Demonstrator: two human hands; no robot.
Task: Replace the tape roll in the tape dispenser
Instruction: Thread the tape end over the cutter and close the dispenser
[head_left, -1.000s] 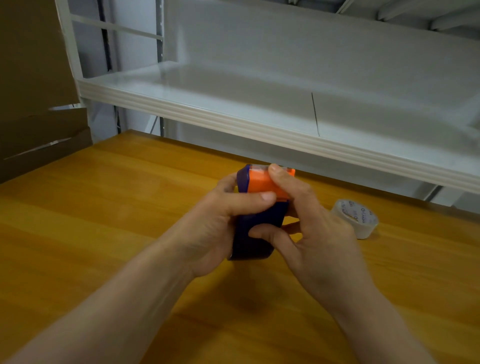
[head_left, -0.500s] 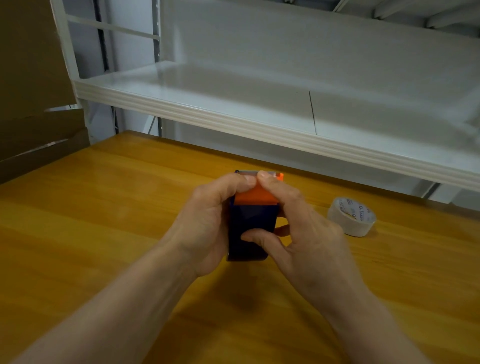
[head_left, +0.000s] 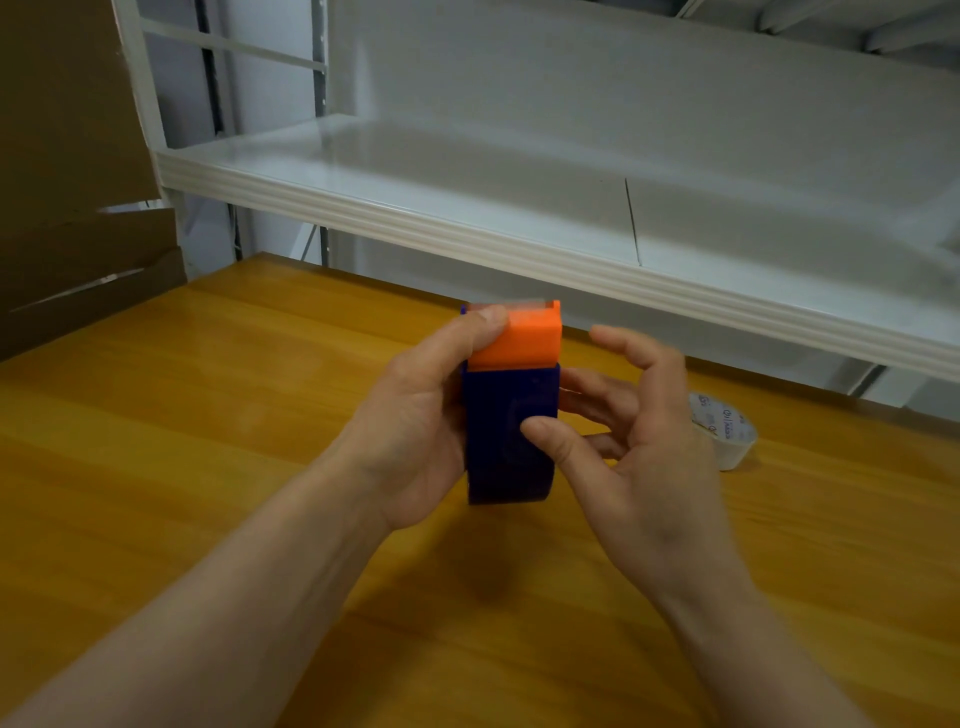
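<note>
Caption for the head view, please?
Left hand grips tape dispenser, right hand loosely pinches it; tape roll lies on wooden table.

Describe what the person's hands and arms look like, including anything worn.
The left hand and right hand are bare: no gloves, rings or watch in view. The left forearm and right forearm are uncovered down to the picture's bottom edge; no sleeve shows.
</note>
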